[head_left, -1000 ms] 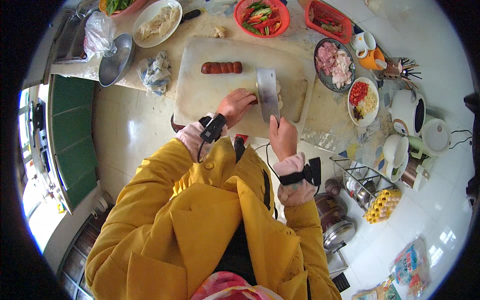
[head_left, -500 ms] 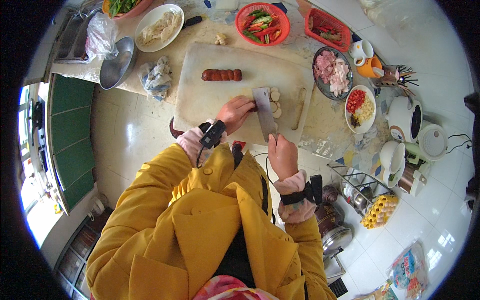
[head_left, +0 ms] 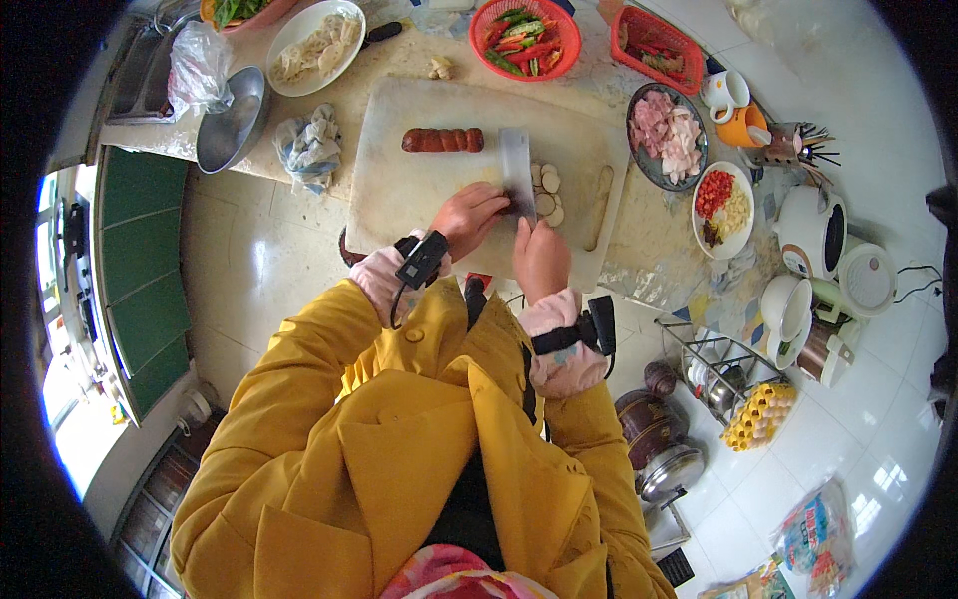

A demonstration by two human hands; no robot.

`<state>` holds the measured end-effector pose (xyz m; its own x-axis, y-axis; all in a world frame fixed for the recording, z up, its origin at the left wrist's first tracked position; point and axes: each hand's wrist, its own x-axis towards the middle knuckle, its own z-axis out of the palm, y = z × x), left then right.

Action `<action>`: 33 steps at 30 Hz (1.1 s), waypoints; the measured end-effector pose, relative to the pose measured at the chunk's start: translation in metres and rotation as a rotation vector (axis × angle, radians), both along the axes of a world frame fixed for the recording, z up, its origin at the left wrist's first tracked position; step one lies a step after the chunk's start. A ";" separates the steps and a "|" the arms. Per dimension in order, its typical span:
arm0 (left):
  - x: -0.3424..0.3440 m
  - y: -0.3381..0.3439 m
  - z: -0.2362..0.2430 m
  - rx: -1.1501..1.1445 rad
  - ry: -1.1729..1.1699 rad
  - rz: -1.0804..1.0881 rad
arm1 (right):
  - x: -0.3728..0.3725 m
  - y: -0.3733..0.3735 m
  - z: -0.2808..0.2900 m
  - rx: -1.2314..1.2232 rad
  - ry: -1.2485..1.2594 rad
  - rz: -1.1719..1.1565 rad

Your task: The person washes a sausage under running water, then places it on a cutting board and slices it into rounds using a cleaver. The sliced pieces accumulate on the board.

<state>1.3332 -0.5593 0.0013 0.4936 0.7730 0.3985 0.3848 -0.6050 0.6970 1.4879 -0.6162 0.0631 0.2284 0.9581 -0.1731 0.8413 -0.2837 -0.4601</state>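
Note:
My right hand (head_left: pixel 542 262) is closed round the handle of a cleaver (head_left: pixel 517 172), whose wide blade stands on the white cutting board (head_left: pixel 399 205) and points away from me. Against the blade's left side, my left hand (head_left: pixel 471 218) has its fingers curled and pressed down on the board. What lies under those fingertips is mostly hidden. Several pale round slices (head_left: pixel 548 180) lie just right of the blade. Farther back on the board, a reddish-brown ridged log, perhaps a sausage (head_left: pixel 442 141), lies apart from both hands.
Right of the board are a plate of sliced meat (head_left: pixel 667 138) and a plate of chopped red and pale bits (head_left: pixel 720 210). Behind it are a red basket of peppers (head_left: pixel 524 40) and a ginger-like piece (head_left: pixel 440 68). A crumpled cloth (head_left: pixel 308 146) and metal bowl (head_left: pixel 234 120) stand left.
My right hand and the cleaver have moved left and away from me, and the blade is more upright in view. My left hand stays almost in place, its fingers still bent.

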 end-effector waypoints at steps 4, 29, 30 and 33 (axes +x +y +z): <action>-0.001 -0.002 0.001 -0.021 0.013 -0.003 | 0.009 0.006 -0.006 0.151 0.093 -0.032; -0.002 0.005 -0.002 0.004 -0.002 -0.017 | 0.017 -0.029 0.043 -0.055 0.041 0.085; -0.002 0.005 -0.003 0.002 -0.011 -0.015 | 0.015 -0.026 0.042 -0.070 0.032 0.086; -0.001 0.004 -0.005 0.001 -0.019 -0.012 | 0.009 -0.019 0.036 -0.085 0.027 0.075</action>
